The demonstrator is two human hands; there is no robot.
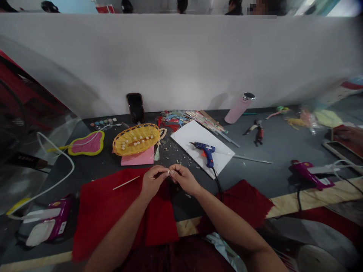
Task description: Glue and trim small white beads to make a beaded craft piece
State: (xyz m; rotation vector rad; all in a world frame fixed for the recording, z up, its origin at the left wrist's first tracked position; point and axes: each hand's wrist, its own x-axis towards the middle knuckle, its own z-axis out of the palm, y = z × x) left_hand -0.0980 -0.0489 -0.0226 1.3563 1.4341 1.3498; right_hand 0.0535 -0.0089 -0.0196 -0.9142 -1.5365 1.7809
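Note:
Fingertips meeting, my left hand (154, 180) and my right hand (183, 179) are both closed in a pinch around a small whitish piece (168, 172). It is too small to tell whether it is a bead or a tiny flower. Below my left hand lies a red cloth (104, 204) with a thin pale stick (126, 183) on it. Just beyond the hands stands a yellow woven basket (136, 139) with several small whitish pieces inside. A blue glue gun (208, 152) rests on a white sheet (195, 132) beyond my right hand.
A phone (135, 107) leans against the white partition (181, 60). A pink bottle (239, 108), pliers (255, 131) and bundled sticks (208, 122) lie at the back. Purple power strips (61, 215) sit at both sides, with cables. Another person's hand (348, 135) is at far right.

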